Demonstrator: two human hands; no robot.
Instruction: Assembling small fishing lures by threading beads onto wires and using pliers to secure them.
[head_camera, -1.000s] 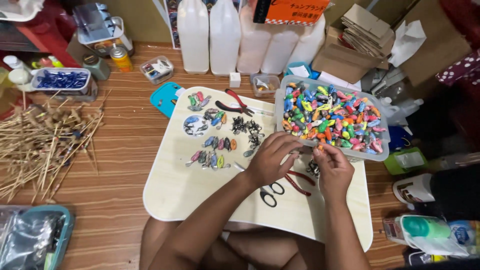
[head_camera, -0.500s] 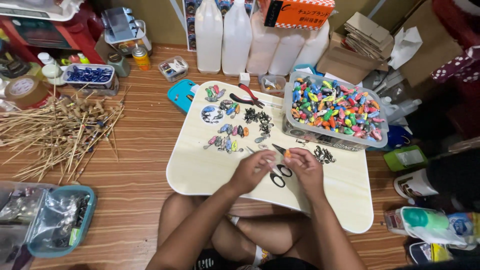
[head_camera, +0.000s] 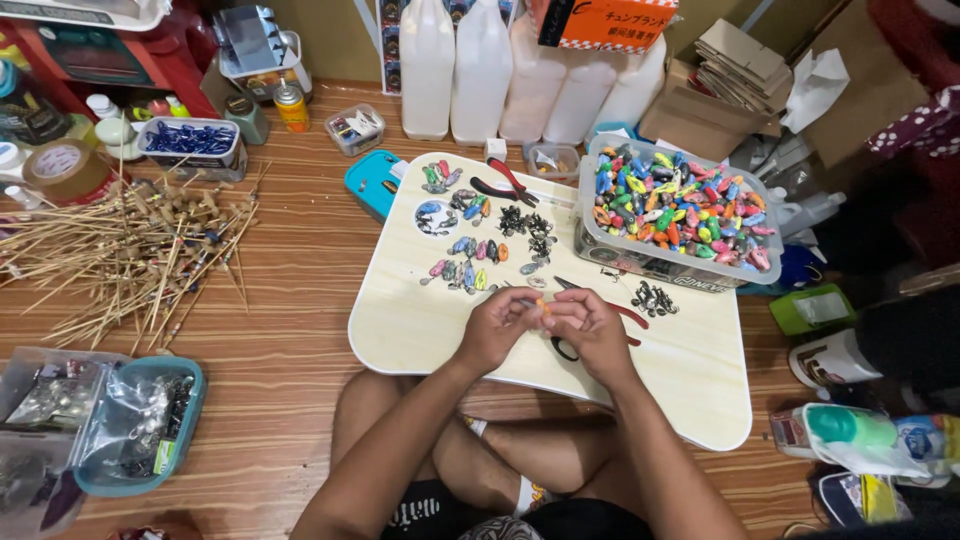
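We sit cross-legged on the wooden floor with the pale table (head_camera: 420, 330) over our lap. Our left hand (head_camera: 497, 325) and right hand (head_camera: 590, 330) meet near the table's middle, fingertips pinched together on one small orange piece (head_camera: 544, 309) — both hands curl closed around it, and the piece itself is mostly hidden, so we cannot tell its shape.

A second ago our hands sat farther toward 3 o'clock, close by the clear tub (head_camera: 680, 262); half a second ago they had drawn nearer the middle, and now they are pressed closer still, knuckles almost touching. The view has also tipped, so the table sits more toward the centre and more of the floor at 9 o'clock shows.

Just under our right hand, at about 4 o'clock from it, lie the black-handled scissors (head_camera: 562, 346). At 12 o'clock from our hands lies a scatter of small coloured lures (head_camera: 462, 272) beside dark metal hooks (head_camera: 525, 228), with red-handled pliers (head_camera: 505, 185) beyond them. The tub, at 1 o'clock, is heaped with bright coloured pieces — it rests on the table's far corner. A second little pile of dark hooks (head_camera: 655, 298) lies just in front of it.

At 9 o'clock, on the floor, bamboo sticks (head_camera: 120, 255) lie in a loose bundle.
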